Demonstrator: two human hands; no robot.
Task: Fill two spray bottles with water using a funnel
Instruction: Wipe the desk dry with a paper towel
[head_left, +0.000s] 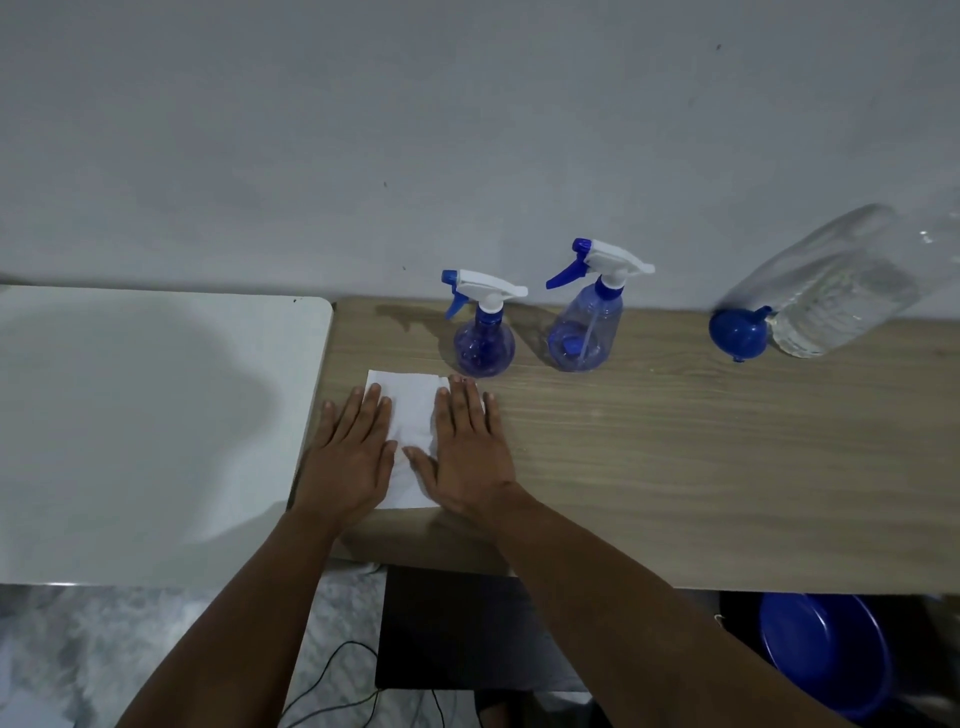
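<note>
Two clear blue spray bottles with white and blue trigger heads stand at the back of the wooden table (675, 467): a round short one (484, 343) and a taller one (586, 332) to its right. A blue funnel (738, 332) lies further right, beside a large clear water bottle (841, 291). My left hand (349, 457) and my right hand (467, 452) lie flat, fingers spread, on a white paper towel (413, 415) in front of the short bottle. Neither hand holds anything.
A white table (130, 415) adjoins the wooden one on the left. A wet patch (400, 314) shows on the wood behind the towel. Under the table sit a dark box (457, 629), cables (332, 675) and a blue basin (826, 654).
</note>
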